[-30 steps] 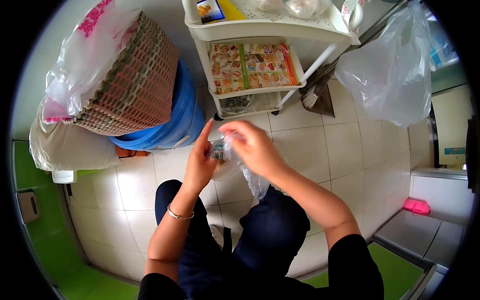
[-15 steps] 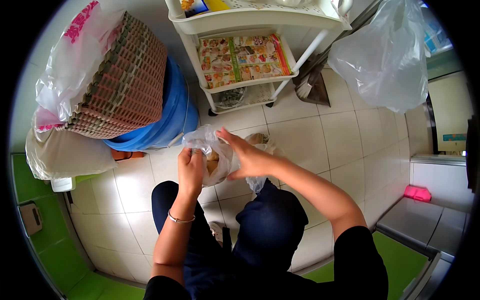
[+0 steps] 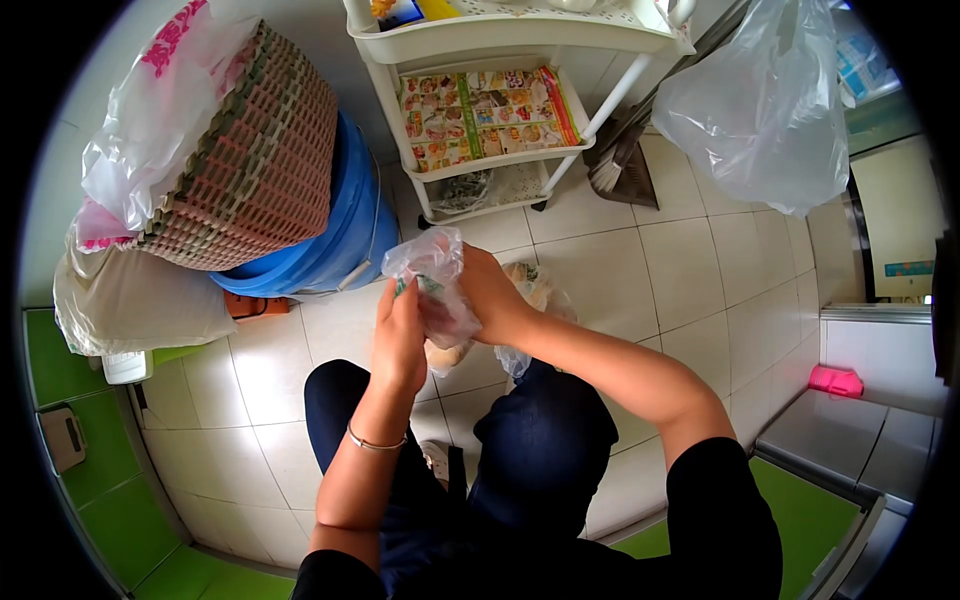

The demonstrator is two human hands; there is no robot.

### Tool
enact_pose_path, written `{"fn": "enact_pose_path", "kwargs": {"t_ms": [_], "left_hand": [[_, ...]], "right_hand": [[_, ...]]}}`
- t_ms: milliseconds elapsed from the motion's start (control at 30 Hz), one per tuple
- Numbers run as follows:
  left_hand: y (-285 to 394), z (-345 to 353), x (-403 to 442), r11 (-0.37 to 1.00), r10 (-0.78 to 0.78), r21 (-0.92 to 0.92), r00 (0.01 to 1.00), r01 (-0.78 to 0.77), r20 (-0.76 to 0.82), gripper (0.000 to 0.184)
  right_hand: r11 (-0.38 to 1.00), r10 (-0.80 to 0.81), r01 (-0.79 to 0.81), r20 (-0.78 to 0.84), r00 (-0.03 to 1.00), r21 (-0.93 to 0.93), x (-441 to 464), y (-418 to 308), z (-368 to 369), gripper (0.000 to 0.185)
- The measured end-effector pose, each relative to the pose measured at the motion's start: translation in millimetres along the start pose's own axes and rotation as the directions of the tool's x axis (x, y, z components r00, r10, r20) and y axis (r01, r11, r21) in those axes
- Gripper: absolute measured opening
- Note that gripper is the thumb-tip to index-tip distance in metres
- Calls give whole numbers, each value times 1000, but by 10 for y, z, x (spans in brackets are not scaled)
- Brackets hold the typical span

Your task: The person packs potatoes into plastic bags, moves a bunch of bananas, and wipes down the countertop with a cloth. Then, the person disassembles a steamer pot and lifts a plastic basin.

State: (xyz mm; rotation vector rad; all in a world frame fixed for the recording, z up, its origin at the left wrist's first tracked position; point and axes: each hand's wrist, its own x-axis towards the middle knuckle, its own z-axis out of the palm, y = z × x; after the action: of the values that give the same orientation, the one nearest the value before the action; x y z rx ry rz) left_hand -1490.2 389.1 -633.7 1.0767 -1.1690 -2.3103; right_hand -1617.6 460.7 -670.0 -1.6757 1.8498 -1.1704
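Plastic bag: the clear bag (image 3: pixel 428 262) is up between the two hands, above the person's knees and well clear of the floor; its upper part is crumpled, and something tan (image 3: pixel 447 358) shows low down, just under the hands.
Left hand: the left hand (image 3: pixel 400 330) has its fingers drawn in on the film, thumb upward, pinching the near side of the bag.
Right hand: the right hand (image 3: pixel 490 295) is curled against the far side of the bag; film covers its fingertips, so how far they close cannot be told.
Progress: the handling looks partway along, with the film bunched up but no finished knot to be seen (the hands may hide one), and the bag not set down.
Second bag: another filled bag (image 3: pixel 540 285) shows just past the right forearm, near the knee; whether it hangs or rests there is unclear.
Floor: pale square tiles (image 3: pixel 670 270) with dark joints, bright with glare at the left.
Trolley: a white tiered trolley (image 3: pixel 510 42) stands ahead, a printed sheet (image 3: pixel 490 115) lining its middle shelf.
Left side: a woven basket (image 3: pixel 265 150) sits over a blue bucket (image 3: pixel 350 215), beside a cream sack (image 3: pixel 140 305).
Right side: a dustpan (image 3: pixel 640 182) on the tiles, with a large translucent bag (image 3: pixel 760 125) above it and to the right.
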Motion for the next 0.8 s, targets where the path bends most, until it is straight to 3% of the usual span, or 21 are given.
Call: {"fn": "enact_pose_path", "kwargs": {"t_ms": [133,200,233,300,333,367,400,433,500,567,600,633,700,800], "left_hand": [[-60,-8,-49,998,42,-59,987,-33,156,36],[21,-17,-96,999,40,-18,975,-37,218,40],[89,-9,-134,999,37,21,960,-44,278,46],[296,-9,-191,990,140,-68,893,-122,427,63],[357,-110,-149,989,145,-31,883,-147,446,63],[431,-226,-102,985,151,6,874,-173,463,63],[459,-343,-42,972,188,82,940,-219,284,57],[372,-561,85,972,220,57,970,-227,108,50],[73,-787,315,974,217,98,966,-204,-142,50],[-271,-756,398,1000,26,10,985,-25,-172,60],[-385,-680,388,980,-162,-135,980,147,-111,69],[-432,-610,370,926,-271,-256,961,276,55,72],[-517,-395,374,726,-41,-592,882,350,470,67],[-514,-220,385,806,-2,-520,879,283,476,63]], "right_hand": [[995,-86,78,-136,987,-65,-110,143,154,49],[994,16,8,-217,976,107,-132,-119,18,43],[994,16,8,-216,976,107,-140,-107,17,43],[976,-7,60,-249,968,207,-156,-53,12,29],[977,-8,60,-247,969,205,-166,-27,-5,29],[986,122,-92,-225,967,137,-181,-4,-26,27],[969,245,-236,-210,947,65,-189,27,-42,25],[966,228,-187,-255,940,176,-223,81,-53,22],[996,84,-70,-339,937,53,-238,125,-152,20],[925,205,-45,-398,894,376,-254,147,-196,21],[853,253,-1,-411,876,522,-263,171,-231,23],[782,293,24,-402,868,623,-250,158,-284,26],[642,381,9,-329,864,767,-187,-13,-455,39],[680,439,-56,-344,830,732,-245,56,-577,39]]}}
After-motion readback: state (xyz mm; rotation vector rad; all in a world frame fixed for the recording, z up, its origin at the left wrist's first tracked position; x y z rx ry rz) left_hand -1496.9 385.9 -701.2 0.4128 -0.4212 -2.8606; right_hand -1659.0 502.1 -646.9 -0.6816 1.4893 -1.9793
